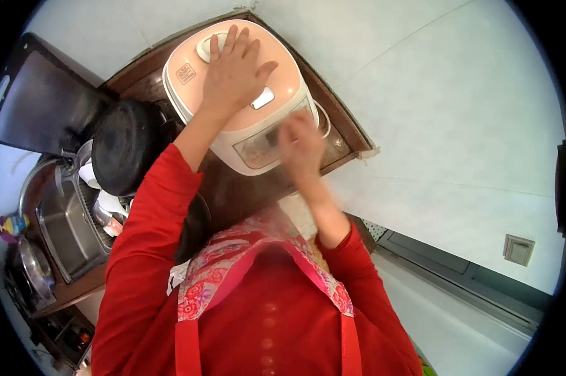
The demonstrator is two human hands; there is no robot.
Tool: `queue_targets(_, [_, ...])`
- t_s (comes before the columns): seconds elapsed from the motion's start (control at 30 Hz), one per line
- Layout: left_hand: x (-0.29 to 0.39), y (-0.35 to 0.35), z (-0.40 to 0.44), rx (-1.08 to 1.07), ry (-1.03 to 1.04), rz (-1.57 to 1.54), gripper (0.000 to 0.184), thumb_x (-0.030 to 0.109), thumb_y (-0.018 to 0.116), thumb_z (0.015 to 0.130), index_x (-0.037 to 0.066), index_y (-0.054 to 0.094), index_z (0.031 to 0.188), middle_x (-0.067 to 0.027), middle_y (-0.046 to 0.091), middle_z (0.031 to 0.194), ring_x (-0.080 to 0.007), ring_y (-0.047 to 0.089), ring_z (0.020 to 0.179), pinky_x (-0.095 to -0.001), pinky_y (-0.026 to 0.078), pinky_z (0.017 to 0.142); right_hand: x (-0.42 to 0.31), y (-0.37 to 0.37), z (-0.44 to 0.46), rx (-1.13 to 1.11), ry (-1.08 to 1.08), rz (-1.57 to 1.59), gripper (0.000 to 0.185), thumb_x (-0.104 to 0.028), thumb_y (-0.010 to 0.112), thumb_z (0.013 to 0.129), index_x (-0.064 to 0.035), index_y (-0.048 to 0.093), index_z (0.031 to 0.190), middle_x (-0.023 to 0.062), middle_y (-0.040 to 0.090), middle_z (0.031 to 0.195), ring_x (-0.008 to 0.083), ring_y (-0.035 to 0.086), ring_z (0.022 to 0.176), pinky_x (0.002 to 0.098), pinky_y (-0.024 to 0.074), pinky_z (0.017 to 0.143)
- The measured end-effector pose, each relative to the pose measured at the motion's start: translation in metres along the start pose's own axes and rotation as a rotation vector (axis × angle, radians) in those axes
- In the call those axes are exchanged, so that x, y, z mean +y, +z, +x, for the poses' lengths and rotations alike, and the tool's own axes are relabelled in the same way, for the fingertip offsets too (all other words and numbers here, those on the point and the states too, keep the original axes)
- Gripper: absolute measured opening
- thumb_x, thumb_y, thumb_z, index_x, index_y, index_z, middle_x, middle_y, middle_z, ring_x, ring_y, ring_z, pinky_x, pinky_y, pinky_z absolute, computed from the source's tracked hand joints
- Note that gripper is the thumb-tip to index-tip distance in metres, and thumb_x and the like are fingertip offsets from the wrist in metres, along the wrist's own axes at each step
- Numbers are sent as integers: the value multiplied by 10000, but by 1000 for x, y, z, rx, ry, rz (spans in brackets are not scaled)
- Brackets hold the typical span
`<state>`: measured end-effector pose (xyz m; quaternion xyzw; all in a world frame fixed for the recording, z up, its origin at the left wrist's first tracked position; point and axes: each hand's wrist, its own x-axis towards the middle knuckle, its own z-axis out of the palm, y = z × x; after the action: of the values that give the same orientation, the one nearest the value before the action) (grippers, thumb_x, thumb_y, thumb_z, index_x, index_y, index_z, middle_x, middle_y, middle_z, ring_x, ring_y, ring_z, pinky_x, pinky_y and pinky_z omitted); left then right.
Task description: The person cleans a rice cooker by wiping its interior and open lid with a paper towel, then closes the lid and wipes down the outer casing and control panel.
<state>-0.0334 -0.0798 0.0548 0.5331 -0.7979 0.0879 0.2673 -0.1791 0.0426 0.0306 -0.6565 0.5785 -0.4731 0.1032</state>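
Observation:
A peach-and-white rice cooker stands on the brown counter, its lid down. My left hand lies flat on the lid with the fingers spread, beside the round steam vent. Below the palm shows the white lid button. My right hand is at the cooker's front, by the right part of the control panel. Motion smears its fingers, so whether it touches the panel I cannot tell.
To the left are a black pan, a dark cutting board and a metal sink with a dish rack of white dishes. The counter ends at a white wall on the right.

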Motion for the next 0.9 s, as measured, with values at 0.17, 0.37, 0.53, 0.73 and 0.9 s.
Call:
queue_targets(0.17, [-3, 1, 1, 36, 63, 20, 532, 427, 480, 941, 20, 548, 1276, -184, 438, 1420, -350, 315, 1378, -553, 168, 1126, -14, 12, -15, -11, -56, 140, 29, -7, 633, 751, -20, 628, 777, 132, 625, 861, 274, 626, 762, 357, 510, 660])
queue_targets(0.37, [-2, -2, 2, 25, 84, 34, 530, 404, 516, 928, 10, 544, 1282, -188, 449, 1407, -351, 332, 1368, -548, 192, 1117, 4, 3, -2, 110, -109, -13, 23, -30, 654, 762, -30, 638, 745, 110, 618, 794, 272, 617, 721, 340, 503, 641])
queue_targets(0.53, [-3, 0, 2, 41, 130, 56, 515, 397, 537, 922, 3, 567, 1252, -199, 477, 1375, -367, 365, 1343, -555, 207, 1110, -4, 17, -21, 99, -146, 65, 60, -26, 661, 740, -51, 645, 793, 120, 623, 845, 297, 624, 758, 354, 517, 651])
queue_targets(0.73, [-2, -2, 2, 42, 150, 55, 488, 377, 544, 925, 9, 572, 1244, -197, 467, 1386, -378, 358, 1345, -590, 215, 1095, 6, 14, -5, 237, -212, -100, 40, 12, 612, 752, -23, 606, 770, 130, 608, 896, 322, 589, 718, 375, 494, 614])
queue_targets(0.9, [-4, 0, 2, -59, 109, 91, 536, 442, 422, 973, 68, 511, 1346, -150, 406, 1458, -347, 247, 1413, -552, 120, 1139, 18, 15, 0, 163, -114, 83, 33, -21, 626, 737, -29, 615, 767, 114, 631, 870, 303, 606, 730, 348, 498, 618])
